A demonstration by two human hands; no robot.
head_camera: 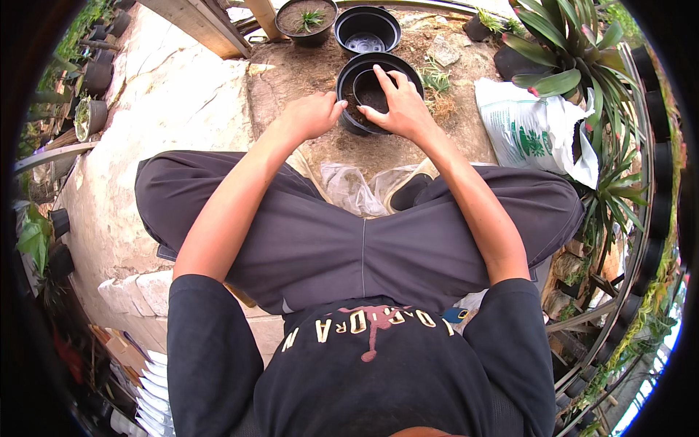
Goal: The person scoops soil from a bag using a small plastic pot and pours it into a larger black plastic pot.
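Observation:
Before my crossed legs stands a large black plastic plant pot [345, 121] with dark soil in it. Inside it sits a smaller black pot [357, 83], its round rim partly hidden by my right hand [405, 106]. That hand reaches over from the right, thumb and fingertips spread on the smaller pot's rim. My left hand [312, 116] is at the large pot's left edge, fingers curled and thumb on the rim; its fingertips are hidden.
Behind are an empty black pot [367, 30] and a soil-filled pot [306, 24] with a small plant. A torn white plastic bag [527, 128] lies at right, beside a broad-leaved bromeliad [568, 71]. Wooden posts [191, 24] stand upper left. Clear plastic [349, 185] lies by my feet.

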